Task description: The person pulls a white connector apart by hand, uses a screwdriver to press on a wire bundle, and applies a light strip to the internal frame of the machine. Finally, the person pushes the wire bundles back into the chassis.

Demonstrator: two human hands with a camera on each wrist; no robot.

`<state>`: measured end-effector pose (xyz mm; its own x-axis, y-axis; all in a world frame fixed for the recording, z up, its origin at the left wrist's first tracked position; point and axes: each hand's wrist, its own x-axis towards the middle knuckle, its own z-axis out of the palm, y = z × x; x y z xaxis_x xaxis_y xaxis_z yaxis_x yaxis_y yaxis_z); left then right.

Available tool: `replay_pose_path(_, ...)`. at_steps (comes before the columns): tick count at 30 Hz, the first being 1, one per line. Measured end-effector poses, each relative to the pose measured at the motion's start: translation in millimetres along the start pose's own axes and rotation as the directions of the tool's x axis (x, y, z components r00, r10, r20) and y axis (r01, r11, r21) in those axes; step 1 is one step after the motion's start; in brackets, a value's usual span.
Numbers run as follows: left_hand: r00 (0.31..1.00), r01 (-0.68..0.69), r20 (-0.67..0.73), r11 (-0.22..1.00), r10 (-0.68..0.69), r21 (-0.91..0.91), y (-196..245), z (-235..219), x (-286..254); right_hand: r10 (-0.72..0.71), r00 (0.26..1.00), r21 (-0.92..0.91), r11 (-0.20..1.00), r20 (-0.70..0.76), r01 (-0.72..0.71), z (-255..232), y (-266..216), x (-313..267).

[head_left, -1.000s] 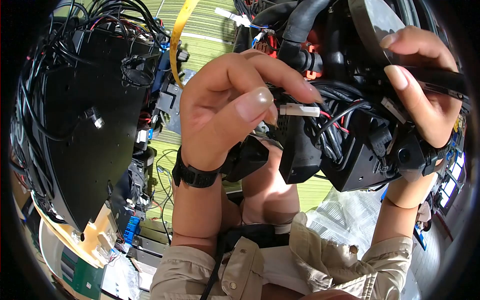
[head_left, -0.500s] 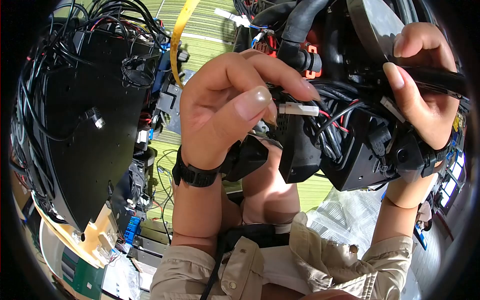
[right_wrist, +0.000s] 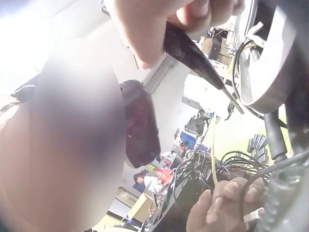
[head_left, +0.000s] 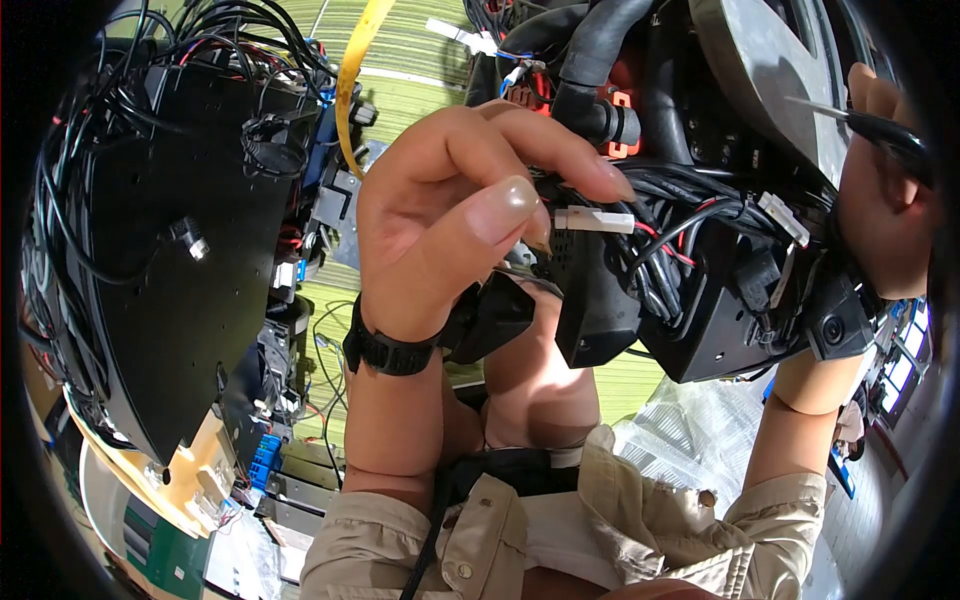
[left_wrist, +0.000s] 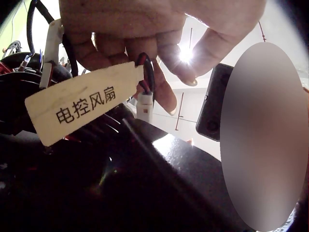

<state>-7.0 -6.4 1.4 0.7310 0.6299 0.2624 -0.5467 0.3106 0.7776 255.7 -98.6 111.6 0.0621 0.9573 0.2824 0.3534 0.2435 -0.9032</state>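
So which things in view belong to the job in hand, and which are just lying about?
Apparently part of the job:
black-handled tool, held in the right hand
white connector close to the left hand; contact unclear
black cable bundle

Apparently just lying about:
yellow strap
clear plastic sheeting
black panel on the head view's left

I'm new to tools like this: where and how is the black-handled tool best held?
Probably by its black handle, coming from the end opposite the thin metal tip, with a wraparound hold. The handle is thicker than the tip and tapers toward it. The right hand holds it that way, leaving the tip bare.
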Motion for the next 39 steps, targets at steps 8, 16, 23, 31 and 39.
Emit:
replay_pose_path(8,0.998,-0.033,-0.05,0.999,0.034,0.025,-1.1,5.6,1.3,0.098,0.993,0.422,0.905,-0.062,-0.063,-5.5,-3.9,11.2)
replay_pose_path(16,0.994,-0.058,-0.1,0.998,0.054,-0.036,-3.9,6.5,0.1,0.118,0.984,0.561,0.828,-0.133,-0.024,2.8,-18.1,14.2)
replay_pose_path(23,0.997,-0.059,-0.047,0.997,0.058,-0.04,-2.1,3.8,1.4,0.129,0.983,0.566,0.824,-0.131,-0.032,15.1,-21.1,14.3)
replay_pose_path(31,0.994,-0.017,-0.105,0.998,0.023,0.052,1.1,11.1,1.5,0.12,0.987,0.577,0.816,-0.107,-0.036,14.6,-18.0,14.0)
replay_pose_path(39,0.997,-0.053,-0.059,0.997,0.05,-0.047,-1.4,6.0,0.4,0.106,0.991,0.536,0.843,-0.079,-0.047,13.1,-16.2,14.3)
